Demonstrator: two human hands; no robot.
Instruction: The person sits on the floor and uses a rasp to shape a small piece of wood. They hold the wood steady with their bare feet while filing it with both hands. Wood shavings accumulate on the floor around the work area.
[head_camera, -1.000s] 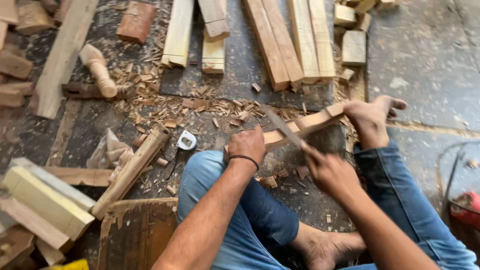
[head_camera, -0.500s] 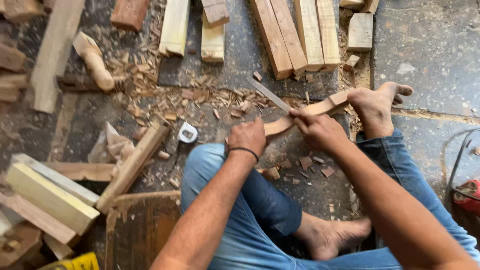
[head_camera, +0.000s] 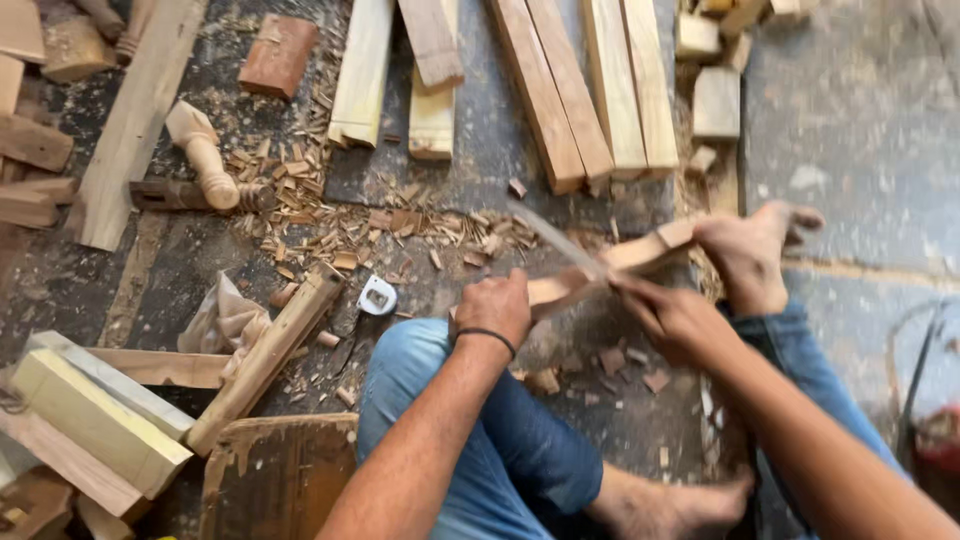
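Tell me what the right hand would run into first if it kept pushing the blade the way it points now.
The right hand angles its blade up-left across the wooden piece. Carried on, it would likely first meet the scattered wood chips, then the short plank. Depth is unclear.

Grey concrete floor (head_camera: 860, 110) under daylight, strewn with wood shavings (head_camera: 330, 220), planks (head_camera: 580, 90) along its far edge.

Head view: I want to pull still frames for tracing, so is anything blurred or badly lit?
Head view: the blade is smeared by motion, and the right hand is soft; the left hand, wood piece and floor shavings are sharp; light is even, without glare.
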